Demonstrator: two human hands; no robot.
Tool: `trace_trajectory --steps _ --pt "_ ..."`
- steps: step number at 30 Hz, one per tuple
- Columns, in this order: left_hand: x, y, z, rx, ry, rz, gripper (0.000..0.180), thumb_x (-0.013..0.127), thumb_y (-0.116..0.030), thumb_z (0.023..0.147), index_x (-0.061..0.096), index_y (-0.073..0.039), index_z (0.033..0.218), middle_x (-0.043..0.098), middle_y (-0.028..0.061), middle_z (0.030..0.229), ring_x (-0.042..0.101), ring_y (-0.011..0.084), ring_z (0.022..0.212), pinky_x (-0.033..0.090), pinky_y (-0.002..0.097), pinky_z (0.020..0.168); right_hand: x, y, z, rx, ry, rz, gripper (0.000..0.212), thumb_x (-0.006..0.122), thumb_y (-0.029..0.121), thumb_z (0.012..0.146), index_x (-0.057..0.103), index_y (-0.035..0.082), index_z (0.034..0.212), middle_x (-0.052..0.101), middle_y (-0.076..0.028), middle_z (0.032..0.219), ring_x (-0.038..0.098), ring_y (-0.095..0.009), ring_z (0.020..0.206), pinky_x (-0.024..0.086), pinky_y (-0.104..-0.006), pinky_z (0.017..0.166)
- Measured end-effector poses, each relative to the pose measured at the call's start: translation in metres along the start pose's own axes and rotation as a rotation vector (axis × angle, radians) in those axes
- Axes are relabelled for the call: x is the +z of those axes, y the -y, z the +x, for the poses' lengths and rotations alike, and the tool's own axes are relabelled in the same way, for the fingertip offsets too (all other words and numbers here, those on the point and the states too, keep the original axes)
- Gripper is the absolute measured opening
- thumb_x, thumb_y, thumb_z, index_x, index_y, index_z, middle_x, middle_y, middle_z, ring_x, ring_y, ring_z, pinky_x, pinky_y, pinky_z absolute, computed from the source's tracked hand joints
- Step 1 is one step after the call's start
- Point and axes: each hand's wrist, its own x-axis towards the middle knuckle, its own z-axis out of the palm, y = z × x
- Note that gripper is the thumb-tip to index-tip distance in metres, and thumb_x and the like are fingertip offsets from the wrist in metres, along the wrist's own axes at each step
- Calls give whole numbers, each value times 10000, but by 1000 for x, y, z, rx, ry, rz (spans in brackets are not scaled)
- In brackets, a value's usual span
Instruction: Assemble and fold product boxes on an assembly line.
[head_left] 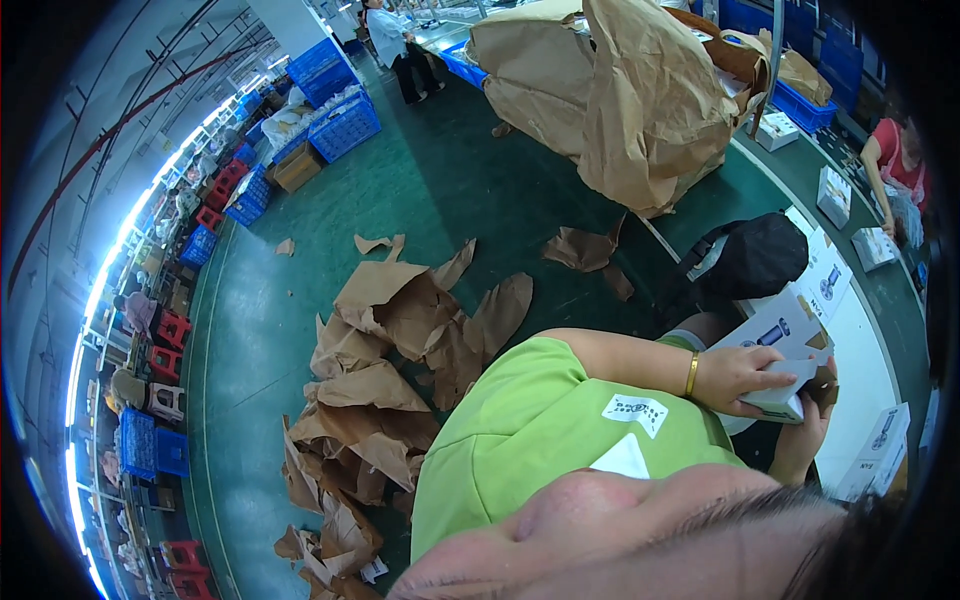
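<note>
Left hand (745, 380), bracelet (692, 373) on its wrist, has its fingers clasped over a small white box (780, 400); right hand (803, 432) grips from below, fingers up at the flaps. The box sits close by the white tabletop (858, 362), beside a printed carton (775, 330). Crumpled brown paper (385, 290) litters the green floor (250, 380)!

1) Left hand (738, 380), wearing a yellow-gold bangle (692, 372): grips a small white cardboard box (775, 402) from above
2) Right hand (803, 440): holds the same box at its right end, from below
3) White printed cardboard carton (768, 328): just beyond the left hand
4) Black rounded fabric item (765, 255): near the carton, kind unclear
5) Crumpled brown paper sheets (375, 390): heaped on the green floor (270, 370)
6) Red-clad co-worker (890, 155): beside the curved dark green conveyor (815, 165), far right
</note>
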Motion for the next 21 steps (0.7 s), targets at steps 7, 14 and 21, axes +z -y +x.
trace_trajectory --steps 7,14,21 --pt "-36 3 16 -42 144 88 564 798 -338 656 542 -155 1124 503 150 1066 584 311 863 521 372 703 20 7 -7 36 201 -99 478 365 281 995 344 44 1410 461 -143 1329 436 -244 1239 312 -369 1070" --pt "-39 6 15 5 180 -27 462 822 -356 634 554 -130 935 522 142 1068 603 324 790 519 364 645 -6 6 -16 67 309 -212 491 503 -26 782 506 -13 1272 508 -140 1317 476 -252 1227 310 -380 1077" --pt "-30 16 10 -83 200 -156 558 867 -246 611 504 -93 1007 550 183 1036 583 374 914 518 390 743 7 30 -6 201 334 -543 264 682 64 757 696 5 1014 612 -143 1193 602 -201 1002 471 -293 878"
